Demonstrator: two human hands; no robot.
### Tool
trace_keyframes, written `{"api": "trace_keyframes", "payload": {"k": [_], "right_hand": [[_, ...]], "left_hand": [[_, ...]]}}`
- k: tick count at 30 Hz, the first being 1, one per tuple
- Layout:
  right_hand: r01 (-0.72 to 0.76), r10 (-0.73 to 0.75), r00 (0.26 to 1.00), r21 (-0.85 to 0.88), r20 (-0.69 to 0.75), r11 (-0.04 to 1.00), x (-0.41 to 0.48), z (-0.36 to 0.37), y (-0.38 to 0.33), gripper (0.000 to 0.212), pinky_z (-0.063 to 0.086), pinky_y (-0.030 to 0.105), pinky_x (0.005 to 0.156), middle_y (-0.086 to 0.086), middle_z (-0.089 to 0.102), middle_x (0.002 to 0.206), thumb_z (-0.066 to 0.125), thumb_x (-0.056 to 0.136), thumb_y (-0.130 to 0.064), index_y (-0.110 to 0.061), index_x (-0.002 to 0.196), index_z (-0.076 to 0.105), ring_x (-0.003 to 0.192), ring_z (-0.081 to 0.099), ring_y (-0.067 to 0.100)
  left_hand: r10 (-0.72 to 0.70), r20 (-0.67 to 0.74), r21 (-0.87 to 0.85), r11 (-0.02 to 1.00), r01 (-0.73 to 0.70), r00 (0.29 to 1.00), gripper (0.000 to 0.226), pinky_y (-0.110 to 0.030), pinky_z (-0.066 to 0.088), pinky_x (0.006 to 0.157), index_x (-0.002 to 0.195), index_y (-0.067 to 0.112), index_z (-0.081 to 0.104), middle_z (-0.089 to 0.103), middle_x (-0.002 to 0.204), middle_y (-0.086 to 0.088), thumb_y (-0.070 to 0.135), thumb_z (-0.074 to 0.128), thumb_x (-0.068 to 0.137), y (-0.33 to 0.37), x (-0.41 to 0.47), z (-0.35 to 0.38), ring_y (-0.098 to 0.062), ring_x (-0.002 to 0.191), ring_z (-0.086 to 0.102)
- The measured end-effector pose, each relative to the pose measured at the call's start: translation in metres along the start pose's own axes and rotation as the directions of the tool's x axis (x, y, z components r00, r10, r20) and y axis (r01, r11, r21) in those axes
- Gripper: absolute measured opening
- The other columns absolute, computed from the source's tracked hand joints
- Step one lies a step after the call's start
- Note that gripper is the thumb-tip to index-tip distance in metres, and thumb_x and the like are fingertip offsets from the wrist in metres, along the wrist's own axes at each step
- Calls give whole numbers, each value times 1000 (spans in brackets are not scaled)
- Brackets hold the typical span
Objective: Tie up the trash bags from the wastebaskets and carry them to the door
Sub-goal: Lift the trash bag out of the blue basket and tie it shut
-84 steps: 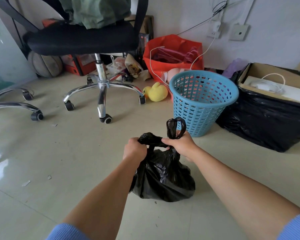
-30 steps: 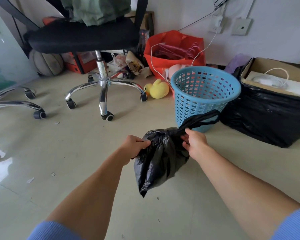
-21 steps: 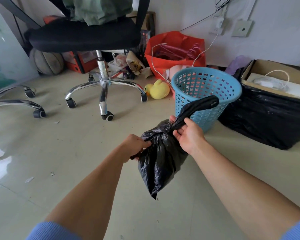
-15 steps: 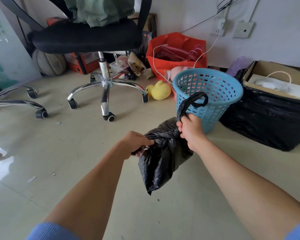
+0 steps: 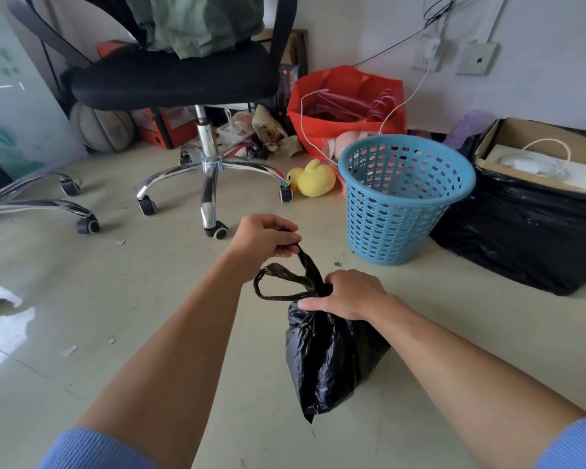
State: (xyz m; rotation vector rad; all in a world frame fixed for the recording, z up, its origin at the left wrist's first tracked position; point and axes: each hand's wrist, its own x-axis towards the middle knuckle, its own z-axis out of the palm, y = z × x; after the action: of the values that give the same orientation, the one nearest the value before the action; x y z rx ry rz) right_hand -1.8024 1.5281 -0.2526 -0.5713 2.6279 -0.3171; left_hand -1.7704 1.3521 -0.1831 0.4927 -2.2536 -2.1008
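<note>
The left hand (image 5: 264, 236) is pinching one black strap of the trash bag (image 5: 329, 353) between thumb and curled fingers and drawing it up and away. The right hand (image 5: 345, 294) is clamping around the gathered neck of the bag, thumb lying flat across the plastic. A loose loop (image 5: 278, 282) of the other strap is sticking out to the left between the two hands.

Half a second ago the right hand was holding the strap up high near the wastebasket (image 5: 403, 198) while the left was gripping the bag's side. Now the right hand is sitting lower, on the neck, and the left one is taking the strap. The bag is hanging straighter, in front of the wastebasket and apart from it, over the pale floor (image 5: 115, 299); whether its tip is touching the floor cannot be told.

Behind, a toy duck (image 5: 313, 179) is lying beside the wastebasket, near the wheeled foot of a chair (image 5: 210, 170).
</note>
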Motion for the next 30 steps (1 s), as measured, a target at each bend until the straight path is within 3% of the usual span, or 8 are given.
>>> {"api": "trace_keyframes", "payload": {"k": [3, 6, 10, 15, 19, 23, 27, 30], "right_hand": [[19, -22, 991, -25, -134, 999, 1, 6, 0, 62, 46, 36, 80, -2, 65, 85, 40, 84, -76, -20, 92, 66, 86, 62, 24], [40, -27, 996, 145, -90, 989, 3, 6, 5, 48, 46, 36, 73, -2, 60, 73, 41, 91, -64, -23, 70, 53, 80, 61, 27], [16, 13, 998, 461, -59, 887, 4, 6, 11, 57, 52, 41, 86, 0, 69, 87, 48, 75, -73, -19, 83, 66, 86, 66, 23], [-43, 112, 989, 540, -95, 841, 3, 9, 19, 48, 49, 33, 75, 4, 66, 71, 44, 97, -51, -10, 77, 60, 64, 66, 15], [-154, 146, 987, 661, 69, 734, 4, 6, 17, 27, 39, 23, 49, 1, 61, 60, 52, 97, -32, -11, 84, 62, 47, 52, 9], [-318, 115, 948, 882, 297, 348, 3, -5, 29, 16, 41, 24, 51, -1, 62, 61, 54, 95, -27, -16, 85, 60, 55, 51, 12], [-404, 3, 914, 907, 406, 120, 6, -12, 39, 26, 44, 28, 62, -1, 65, 72, 52, 96, -42, -20, 86, 60, 65, 57, 13], [-422, -68, 902, 903, 427, 78, 7, -15, 38, 37, 44, 29, 64, -1, 65, 73, 51, 92, -55, -19, 86, 62, 66, 59, 13]], "left_hand": [[1, 22, -104, 995, 1, 1000, 12, -26, 58, 63, 94, 3, 66, 70, 88, -16, -2, 68, 83, 4, 4, 0, -22, 69, 69], [-50, -178, 135, 988, 74, 983, 33, -32, 48, 79, 111, 11, 64, 66, 102, -6, 28, 72, 84, -15, 13, -11, -21, 95, 61], [-371, -130, 283, 875, 393, 920, 55, -33, 48, 78, 119, 8, 59, 64, 105, -10, 51, 63, 85, -63, 0, -14, -24, 87, 61], [-367, -154, -108, 929, 353, 917, 23, -19, 29, 36, 74, 7, 58, 39, 46, 3, 22, 75, 81, -60, 5, -23, -9, 34, 31], [-216, -278, -312, 942, 125, 936, 14, -23, 42, 50, 79, 12, 61, 48, 57, -2, 19, 73, 82, -39, 12, -23, -12, 45, 45], [-302, -272, -472, 869, 147, 914, 22, -33, 49, 71, 108, 11, 58, 64, 84, -9, 27, 51, 95, -43, 13, -20, -20, 75, 60], [-294, 49, -32, 955, 295, 955, 30, -36, 50, 87, 117, 8, 61, 67, 101, -12, 14, 58, 88, -60, -3, 4, -27, 98, 63], [-278, 237, 389, 905, 172, 931, 43, -30, 49, 92, 119, 21, 64, 67, 109, -4, 18, 75, 77, -64, -6, 20, -22, 101, 64]]}}
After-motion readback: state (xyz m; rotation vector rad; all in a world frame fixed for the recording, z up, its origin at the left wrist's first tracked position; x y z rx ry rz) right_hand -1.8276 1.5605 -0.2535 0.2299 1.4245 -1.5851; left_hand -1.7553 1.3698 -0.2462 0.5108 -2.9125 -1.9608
